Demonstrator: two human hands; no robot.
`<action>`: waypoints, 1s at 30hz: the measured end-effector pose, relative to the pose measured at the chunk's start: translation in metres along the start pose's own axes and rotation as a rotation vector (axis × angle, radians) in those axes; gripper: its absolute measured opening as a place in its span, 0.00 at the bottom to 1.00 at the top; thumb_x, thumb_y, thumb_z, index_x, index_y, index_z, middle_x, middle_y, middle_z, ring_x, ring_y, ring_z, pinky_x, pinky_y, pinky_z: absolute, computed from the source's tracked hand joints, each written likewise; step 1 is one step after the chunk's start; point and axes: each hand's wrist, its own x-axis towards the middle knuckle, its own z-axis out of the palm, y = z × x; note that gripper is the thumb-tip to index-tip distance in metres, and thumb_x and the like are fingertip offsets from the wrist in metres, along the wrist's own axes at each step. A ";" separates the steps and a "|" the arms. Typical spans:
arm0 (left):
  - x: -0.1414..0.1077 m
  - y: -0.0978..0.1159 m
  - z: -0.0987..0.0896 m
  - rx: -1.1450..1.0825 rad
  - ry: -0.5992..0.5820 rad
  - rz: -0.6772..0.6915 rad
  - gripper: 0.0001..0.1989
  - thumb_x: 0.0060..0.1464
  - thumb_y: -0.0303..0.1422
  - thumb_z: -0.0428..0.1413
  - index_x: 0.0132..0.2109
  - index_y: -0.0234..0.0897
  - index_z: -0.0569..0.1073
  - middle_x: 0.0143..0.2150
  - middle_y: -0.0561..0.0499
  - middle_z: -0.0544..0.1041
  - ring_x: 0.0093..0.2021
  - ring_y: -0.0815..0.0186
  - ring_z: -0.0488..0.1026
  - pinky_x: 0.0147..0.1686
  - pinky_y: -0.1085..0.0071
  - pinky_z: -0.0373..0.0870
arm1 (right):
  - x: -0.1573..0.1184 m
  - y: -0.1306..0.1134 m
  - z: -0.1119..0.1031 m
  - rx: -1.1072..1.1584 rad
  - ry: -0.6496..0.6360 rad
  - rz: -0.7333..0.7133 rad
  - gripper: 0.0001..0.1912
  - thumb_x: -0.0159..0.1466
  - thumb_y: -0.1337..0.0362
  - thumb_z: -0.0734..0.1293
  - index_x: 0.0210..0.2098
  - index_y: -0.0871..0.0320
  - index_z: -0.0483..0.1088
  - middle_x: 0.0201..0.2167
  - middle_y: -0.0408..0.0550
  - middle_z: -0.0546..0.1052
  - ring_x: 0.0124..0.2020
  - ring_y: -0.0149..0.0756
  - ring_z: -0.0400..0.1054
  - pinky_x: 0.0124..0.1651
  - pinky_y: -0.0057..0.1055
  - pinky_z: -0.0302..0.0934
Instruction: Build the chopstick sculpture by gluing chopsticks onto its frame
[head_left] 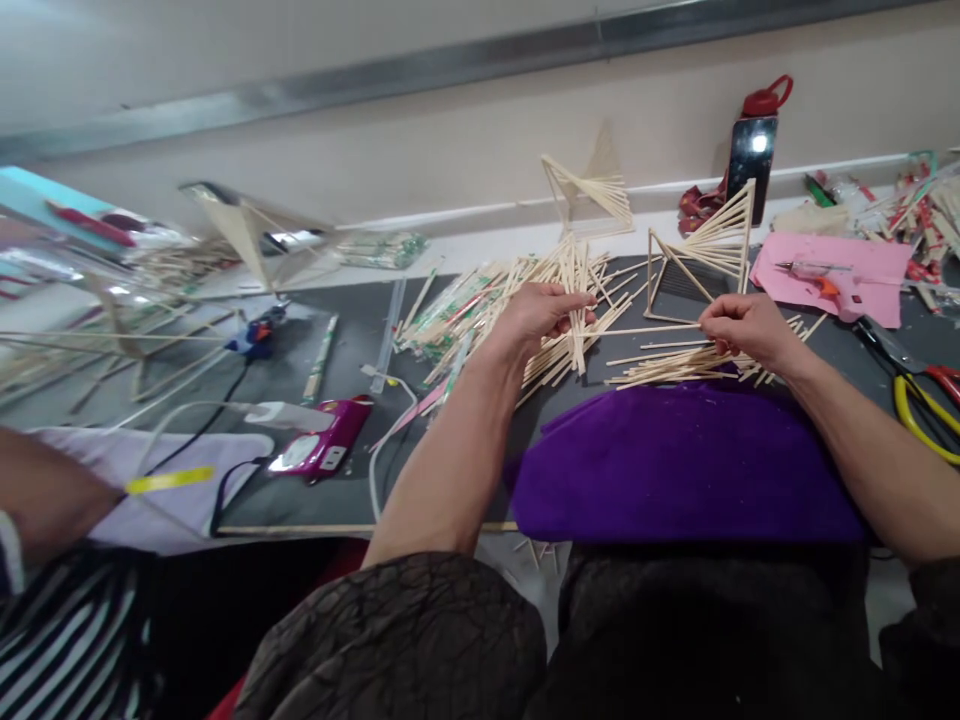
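My left hand (541, 312) is closed around a small upright bunch of thin wooden sticks (577, 350) above a loose heap. My right hand (746, 328) pinches the end of a single wooden stick (652, 329), which stretches level across to my left hand. Below that stick lies a smaller pile of sticks (667, 370), partly under my right hand. Just behind, a frame of fanned sticks (720, 245) stands on the grey table. A purple cloth (675, 470) covers the table edge in front of me.
At right, a glue gun (844, 288) rests on pink material (885, 260), near a tool with yellow and red handles (919, 405). Another stick frame (600, 195) stands behind. Leftward are a magenta power strip (330, 440), cables, a blue glue gun (253, 338) and another person's arm (60, 490).
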 end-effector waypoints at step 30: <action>0.024 -0.027 0.003 -0.304 0.457 0.161 0.09 0.35 0.30 0.64 0.26 0.33 0.72 0.19 0.56 0.70 0.19 0.73 0.62 0.18 0.77 0.55 | -0.009 0.002 0.008 -0.036 -0.105 -0.020 0.04 0.50 0.67 0.66 0.24 0.61 0.71 0.13 0.39 0.67 0.16 0.24 0.62 0.18 0.21 0.53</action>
